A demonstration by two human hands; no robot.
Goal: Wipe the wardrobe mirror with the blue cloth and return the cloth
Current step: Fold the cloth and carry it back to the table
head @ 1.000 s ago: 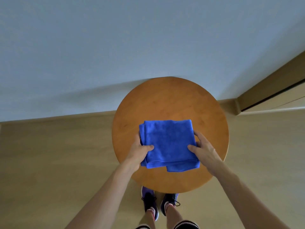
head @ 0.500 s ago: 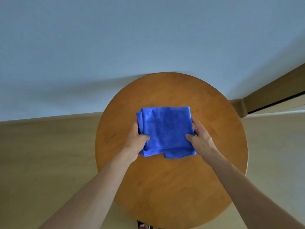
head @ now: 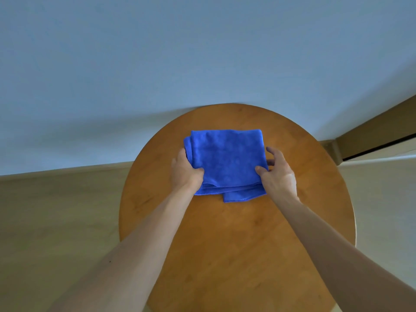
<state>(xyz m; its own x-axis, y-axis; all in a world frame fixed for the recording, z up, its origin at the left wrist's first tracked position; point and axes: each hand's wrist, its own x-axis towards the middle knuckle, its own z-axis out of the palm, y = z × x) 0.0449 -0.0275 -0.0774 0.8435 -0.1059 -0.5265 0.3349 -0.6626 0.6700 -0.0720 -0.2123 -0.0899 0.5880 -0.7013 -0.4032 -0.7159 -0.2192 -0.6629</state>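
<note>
The folded blue cloth [head: 225, 161] lies on the far half of a round wooden table [head: 236, 244]. My left hand [head: 185, 171] grips the cloth's left edge, thumb on top and fingers tucked under. My right hand [head: 278, 174] holds the right edge with the thumb pressed on the cloth and the other fingers spread loosely beside it. A loose corner of the cloth sticks out at the near right. The wardrobe mirror is not in view.
A pale blue-grey wall [head: 180, 64] rises just behind the table. Light wooden floor [head: 56, 221] surrounds the table. A brown sliding-door frame and track [head: 378, 136] run along the right.
The view has moved closer over the table and my shoes have dropped out of sight. The cloth sits further toward the table's back. My right fingers have loosened from its edge.
</note>
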